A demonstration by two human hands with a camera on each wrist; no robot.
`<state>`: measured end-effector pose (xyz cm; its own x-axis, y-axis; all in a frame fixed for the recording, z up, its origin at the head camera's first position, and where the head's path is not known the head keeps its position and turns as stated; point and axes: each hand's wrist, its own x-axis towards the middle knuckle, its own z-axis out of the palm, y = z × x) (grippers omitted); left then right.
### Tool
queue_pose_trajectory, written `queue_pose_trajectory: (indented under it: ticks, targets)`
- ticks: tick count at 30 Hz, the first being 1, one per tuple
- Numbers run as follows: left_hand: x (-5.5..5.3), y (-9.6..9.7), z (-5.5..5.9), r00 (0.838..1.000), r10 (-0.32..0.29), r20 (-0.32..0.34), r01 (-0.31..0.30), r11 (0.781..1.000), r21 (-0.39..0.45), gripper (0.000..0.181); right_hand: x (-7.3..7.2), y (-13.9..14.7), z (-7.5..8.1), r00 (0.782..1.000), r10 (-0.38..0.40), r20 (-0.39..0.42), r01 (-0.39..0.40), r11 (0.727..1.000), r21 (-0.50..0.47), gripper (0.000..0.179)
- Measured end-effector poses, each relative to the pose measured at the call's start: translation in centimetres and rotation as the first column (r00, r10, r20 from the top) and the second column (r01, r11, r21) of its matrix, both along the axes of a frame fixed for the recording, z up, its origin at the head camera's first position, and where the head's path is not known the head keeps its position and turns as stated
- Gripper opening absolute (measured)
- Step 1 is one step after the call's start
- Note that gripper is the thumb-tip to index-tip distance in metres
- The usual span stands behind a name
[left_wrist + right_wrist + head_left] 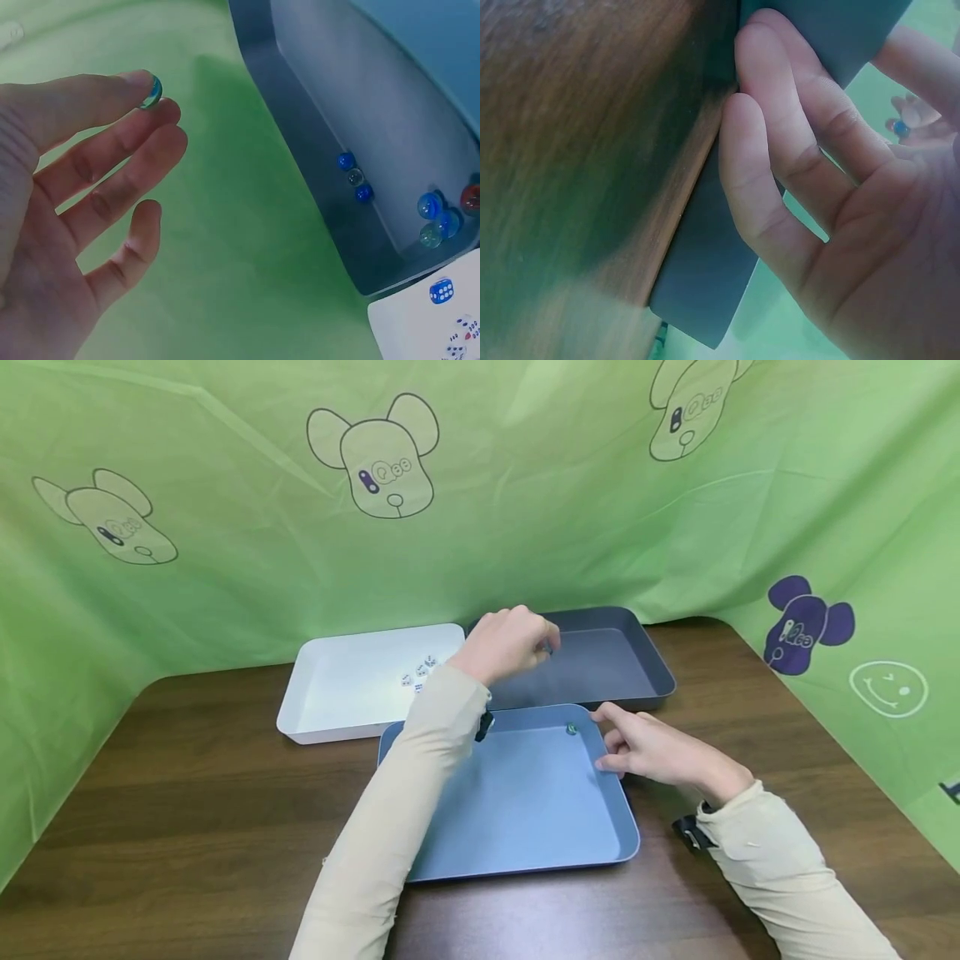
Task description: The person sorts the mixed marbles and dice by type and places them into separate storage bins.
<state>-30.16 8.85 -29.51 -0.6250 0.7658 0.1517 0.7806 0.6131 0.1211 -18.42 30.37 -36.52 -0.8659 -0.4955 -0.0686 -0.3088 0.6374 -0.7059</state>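
Note:
Between thumb and index finger, my left hand [508, 643] pinches a glass marble [154, 93] with blue-green tints, held above the dark grey tray [611, 664]. That tray holds several marbles, among them a red marble [472, 199] and a blue marble [346, 160], seen in the left wrist view. My right hand [651, 750] grips the right rim of the light blue tray [517, 810], near its far corner. Its fingers [744, 142] lie against the outer wall. One green marble [572, 728] sits in the blue tray's far right corner, close to that hand.
At the back left stands a white tray [348, 681] with several dice [422, 671] at its right side. Both back trays stand behind the blue one on a dark wooden table [210, 827]. A green printed cloth [525, 527] hangs behind and at the sides.

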Motion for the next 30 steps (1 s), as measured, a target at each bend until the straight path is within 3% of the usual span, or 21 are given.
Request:
queue_pose_trajectory:
  ticks: [10,18,23,30]
  targets:
    - [-2.5,0.2,-0.1,0.994,0.070,0.082,-0.076,0.994,0.073,0.021,0.1,0.0,-0.1,1.000,-0.003,-0.006,0.003,1.000,0.008,0.049]
    - [-5.2,0.3,-1.5,0.969,0.159,0.190,-0.186,0.974,0.132,0.022,0.2,0.1,0.0,1.000,-0.003,0.000,0.003,1.000,-0.003,0.049]
    - [-5.8,0.1,-2.2,0.955,0.179,0.236,-0.216,0.966,0.140,0.023,0.3,0.1,0.2,1.000,-0.014,0.005,0.014,1.000,0.007,0.048]
    - [-5.8,0.1,-2.3,0.951,0.187,0.247,-0.228,0.963,0.147,0.023,0.4,0.0,0.3,1.000,-0.020,0.014,0.020,1.000,0.006,0.050]
